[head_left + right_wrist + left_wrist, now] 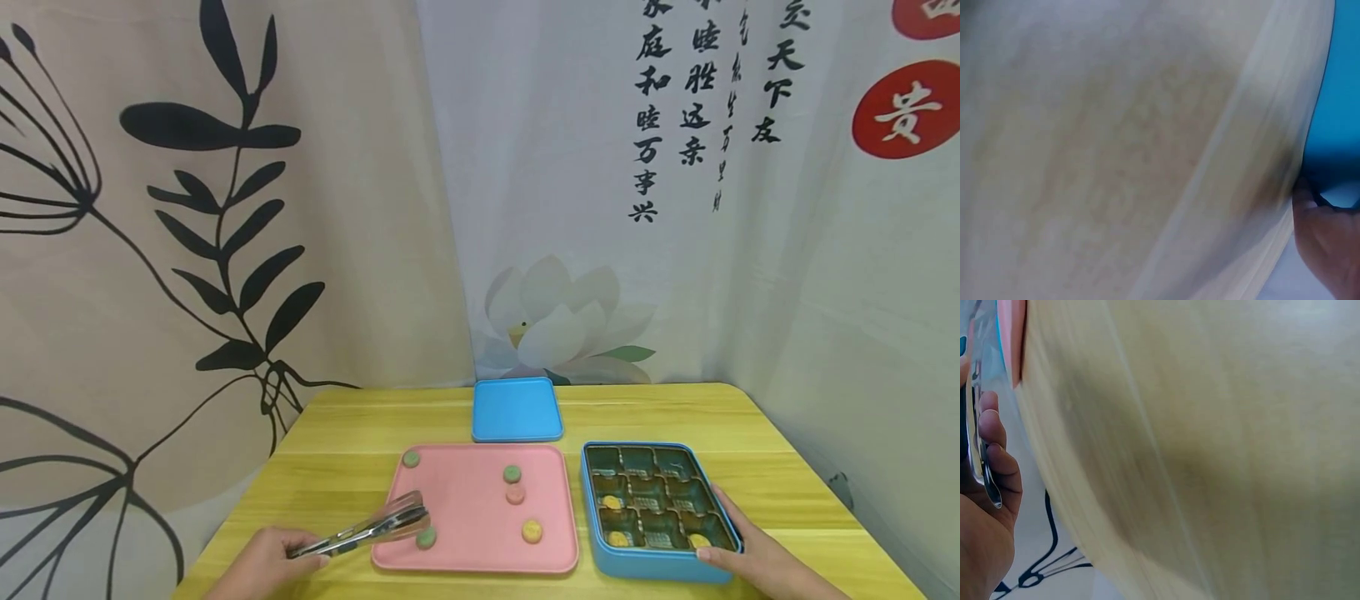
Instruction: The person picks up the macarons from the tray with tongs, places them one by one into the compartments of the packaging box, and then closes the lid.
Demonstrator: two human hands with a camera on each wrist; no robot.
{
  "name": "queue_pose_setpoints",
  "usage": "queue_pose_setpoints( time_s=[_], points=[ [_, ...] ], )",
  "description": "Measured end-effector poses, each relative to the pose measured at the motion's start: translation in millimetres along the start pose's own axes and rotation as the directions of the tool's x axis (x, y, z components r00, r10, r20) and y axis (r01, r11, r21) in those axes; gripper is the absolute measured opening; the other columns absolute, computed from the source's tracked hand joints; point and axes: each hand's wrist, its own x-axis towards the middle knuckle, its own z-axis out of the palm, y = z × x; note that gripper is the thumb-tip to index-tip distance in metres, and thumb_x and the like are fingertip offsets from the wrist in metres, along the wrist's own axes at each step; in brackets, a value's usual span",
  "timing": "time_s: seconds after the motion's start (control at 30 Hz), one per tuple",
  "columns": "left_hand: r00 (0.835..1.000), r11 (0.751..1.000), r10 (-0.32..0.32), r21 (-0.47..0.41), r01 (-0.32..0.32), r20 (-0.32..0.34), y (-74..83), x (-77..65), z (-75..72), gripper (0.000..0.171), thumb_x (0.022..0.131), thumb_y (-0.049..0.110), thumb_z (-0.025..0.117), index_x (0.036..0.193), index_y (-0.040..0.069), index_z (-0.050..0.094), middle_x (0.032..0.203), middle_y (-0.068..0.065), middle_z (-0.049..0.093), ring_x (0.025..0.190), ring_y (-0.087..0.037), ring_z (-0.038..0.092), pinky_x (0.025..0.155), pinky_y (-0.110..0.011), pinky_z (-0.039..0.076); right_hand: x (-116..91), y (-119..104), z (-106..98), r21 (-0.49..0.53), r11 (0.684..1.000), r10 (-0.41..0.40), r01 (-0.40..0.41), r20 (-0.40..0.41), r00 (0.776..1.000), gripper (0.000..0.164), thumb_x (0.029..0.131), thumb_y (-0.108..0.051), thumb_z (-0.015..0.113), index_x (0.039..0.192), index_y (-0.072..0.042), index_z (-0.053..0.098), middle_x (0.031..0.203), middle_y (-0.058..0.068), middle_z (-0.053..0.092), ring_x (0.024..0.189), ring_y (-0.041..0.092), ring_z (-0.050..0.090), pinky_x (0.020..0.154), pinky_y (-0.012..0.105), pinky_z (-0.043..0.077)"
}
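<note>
My left hand (272,560) grips the handle end of metal food tongs (352,536), which slant over the left side of a pink tray (480,533). Nothing shows between the spread tips, close above a green cookie-like disc (426,538). On the tray also lie a green disc (411,458) at the far left corner, another green disc (512,474), a pink disc (515,495) and a yellow disc (532,531). My right hand (757,554) holds the front right corner of a blue box (652,565), thumb over the rim, fingers along its side.
A dark divided insert (647,492) fills the box. Yellow discs sit in its front left, middle left and front right compartments. Behind the tray lies a blue lid (517,410). Everything stands on a wood-grain table (360,425), with printed curtains (375,208) around it.
</note>
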Motion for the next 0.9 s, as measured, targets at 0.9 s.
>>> queue_pose_setpoints(
  time_s=[0.9],
  points=[
    [0.997,0.999,0.025,-0.048,-0.021,0.067,-10.4,-3.8,11.0,0.024,0.081,0.026,0.082,0.093,0.005,0.078,0.079,-0.004,0.071,0.069,-0.019,0.057,0.058,-0.029,0.047,-0.4,-0.1,0.1,-0.003,1.0,-0.014,0.014,-0.003,1.0,0.1,0.099,-0.037,0.061,0.155,-0.001,-0.014,0.152,0.042,-0.01,0.132,0.068,0.003,0.088,0.075,0.033]
  ],
)
